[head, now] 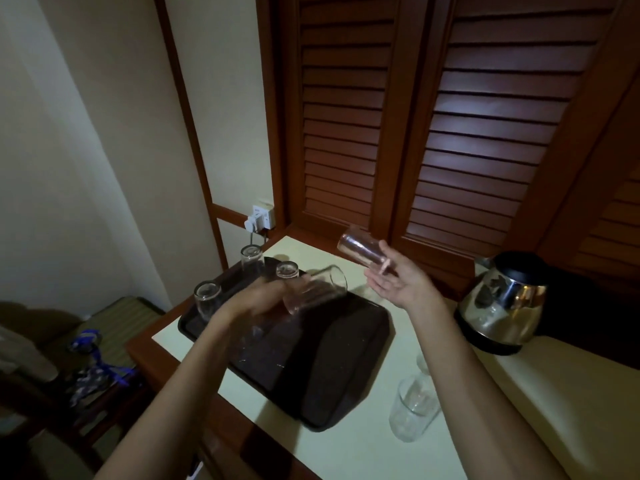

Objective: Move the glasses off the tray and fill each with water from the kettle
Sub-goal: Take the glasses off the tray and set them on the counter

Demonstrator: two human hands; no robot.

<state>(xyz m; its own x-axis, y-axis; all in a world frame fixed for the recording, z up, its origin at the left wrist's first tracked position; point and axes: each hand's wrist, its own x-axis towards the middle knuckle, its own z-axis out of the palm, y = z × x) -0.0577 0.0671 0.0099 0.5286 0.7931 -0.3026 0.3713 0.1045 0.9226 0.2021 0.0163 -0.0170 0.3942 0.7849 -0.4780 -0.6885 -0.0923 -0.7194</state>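
1. Because the glasses are stored mouth down on the tray, each has to be lifted and turned over before filling, and both hands seem to be in that step. The left grip is wrapped round a tilted glass above the tray's middle, mouth towards 2 o'clock; blur hides the finger detail.
2. The right grip, palm up, pinches a raised glass by one end between thumb and fingers. It lies nearly level in the air, off the tray's 2 o'clock corner.
3. Three glasses wait upside down on the tray: a back glass at 11 o'clock, a middle glass just beside it, and a left glass at 9 o'clock. The left forearm reaches past them, so a careless pull back could clip one.
4. An upright glass stands on the tabletop at 4 o'clock from the tray, under the right forearm; a fainter second one may stand behind it. The two held glasses probably belong beside it.
5. The kettle sits on its base at 3 o'clock, well apart from the tray, untouched.
6. Around: a wall socket at 11 o'clock, slatted doors at 12.
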